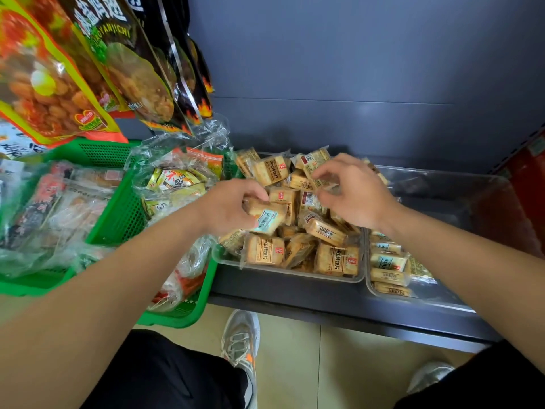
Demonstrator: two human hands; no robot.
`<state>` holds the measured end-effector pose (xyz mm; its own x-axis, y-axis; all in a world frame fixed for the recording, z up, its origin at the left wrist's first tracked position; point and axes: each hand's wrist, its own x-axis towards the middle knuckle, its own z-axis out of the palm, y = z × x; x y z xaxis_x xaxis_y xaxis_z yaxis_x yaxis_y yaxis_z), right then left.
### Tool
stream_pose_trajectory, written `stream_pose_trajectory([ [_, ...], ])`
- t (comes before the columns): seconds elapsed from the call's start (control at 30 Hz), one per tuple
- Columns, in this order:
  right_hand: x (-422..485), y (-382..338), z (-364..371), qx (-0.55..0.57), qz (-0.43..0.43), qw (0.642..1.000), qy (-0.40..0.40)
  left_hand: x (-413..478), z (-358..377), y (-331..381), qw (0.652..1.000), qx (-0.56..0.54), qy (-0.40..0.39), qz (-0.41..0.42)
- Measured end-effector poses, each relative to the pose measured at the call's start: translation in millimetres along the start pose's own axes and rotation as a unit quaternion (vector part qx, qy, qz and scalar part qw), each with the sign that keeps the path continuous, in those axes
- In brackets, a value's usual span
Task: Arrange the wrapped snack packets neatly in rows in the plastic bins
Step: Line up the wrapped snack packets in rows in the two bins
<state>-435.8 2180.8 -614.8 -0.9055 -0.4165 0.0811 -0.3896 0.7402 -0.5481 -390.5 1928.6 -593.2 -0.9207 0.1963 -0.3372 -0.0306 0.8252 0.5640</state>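
Sorting is under way over the middle clear plastic bin (295, 277), which sits on a dark shelf (339, 308) and serves here as the landmark. The left hand (228, 206) hovers over the bin's left side, its fingers closed on a packet with a pale blue label (267, 219), lifted a little above the heap. The right hand (352, 191) is over the bin's back right part, fingertips pinching a tan packet with a barcode (315, 172) held clear of the pile. Inside the bin the tan wrapped biscuit packets (336, 259) lie jumbled, tilted every way, with only the front edge showing a few roughly side by side, so the task looks early to midway. The next move likely calls for setting each held packet down flat, label up, against its neighbours to build a row. Just right of the bin a second clear bin (424, 299) holds a short stacked column of blue-label packets (387, 262); the blue-label packet probably belongs there. Left of the bin, green mesh baskets (124, 214) hold bagged snacks.
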Motion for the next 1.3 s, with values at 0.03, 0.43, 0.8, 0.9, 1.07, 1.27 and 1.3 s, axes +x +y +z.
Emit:
stream_pose_trajectory([
  [0.03,-0.6,-6.1,1.3,0.001,-0.011,1.0,-0.013,-4.0,-6.1,2.2,0.999,-0.025,0.029,0.013],
  [0.43,-25.9,-4.2,-39.8,0.391,0.025,0.917,-0.079,-3.9,5.1,69.2,0.978,-0.168,0.105,0.068],
  [0.8,-86.8,113.5,-85.3,0.085,0.167,0.981,-0.042,46.3,63.4,133.1,0.992,-0.015,0.033,0.122],
  [0.9,-92.7,140.9,-60.5,-0.036,0.166,0.971,-0.17,59.6,79.4,139.2,0.989,0.064,0.01,0.136],
  [1.07,-80.6,169.2,-13.0,-0.134,0.097,0.952,-0.257,72.3,94.9,135.9,0.977,0.152,0.004,0.146],
  [1.27,-76.6,176.6,12.7,-0.158,0.067,0.953,-0.249,80.7,94.8,124.2,0.979,0.147,0.0,0.141],
  [1.3,-76.7,177.0,15.3,-0.155,0.068,0.954,-0.247,81.3,94.9,122.9,0.98,0.143,-0.003,0.137],
])
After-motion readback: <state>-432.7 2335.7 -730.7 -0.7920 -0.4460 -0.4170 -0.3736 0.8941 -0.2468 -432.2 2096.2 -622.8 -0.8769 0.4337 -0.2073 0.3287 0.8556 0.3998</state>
